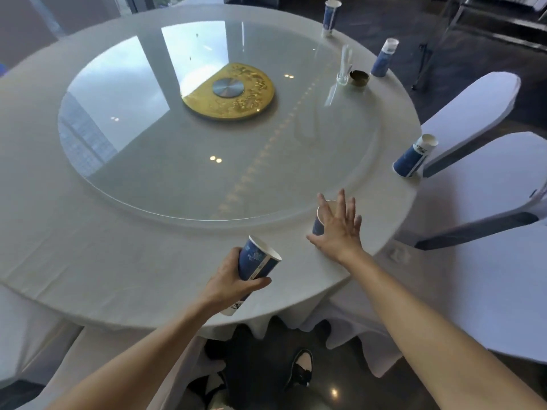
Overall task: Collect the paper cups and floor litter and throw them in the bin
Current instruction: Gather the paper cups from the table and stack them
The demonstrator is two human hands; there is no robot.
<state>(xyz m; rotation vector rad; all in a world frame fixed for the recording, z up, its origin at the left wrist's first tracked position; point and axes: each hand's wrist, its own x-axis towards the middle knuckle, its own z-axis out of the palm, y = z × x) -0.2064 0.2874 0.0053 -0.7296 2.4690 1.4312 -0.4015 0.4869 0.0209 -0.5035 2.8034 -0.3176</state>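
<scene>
Clearly the cup-gathering step is under way, with most of it still ahead. Low in the frame, just left of centre, the left hand (228, 281) holds a blue paper cup (257, 261) tilted, fingers and thumb wrapped round its side, above the near edge of the table (88, 261). To its right, at lower centre, the right hand (339, 224) is spread wide, fingers straight, over a second cup (320, 220) that stands on the cloth beside the glass turntable (177, 143). The thumb lies on the cloth at the cup's base and the palm hides most of the cup; whether the fingers already touch it I cannot tell, and nothing is gripped yet.

Three more cups wait along the table's right rim: one at mid right (414, 156), one at upper right (384, 57) and the furthest near the top edge (331, 17). A small bowl (359, 79) and a clear glass piece (344, 65) sit between them; these look like tableware, not litter.

Next, I judge, the right hand must close round the second cup and lift it; nesting it into the held cup would free a hand for the far ones, which call for a long reach or a walk round the chairs (473, 113). No bin shows. Something pale lies on the dark floor at bottom centre (303, 365); I cannot tell whether it is litter.
</scene>
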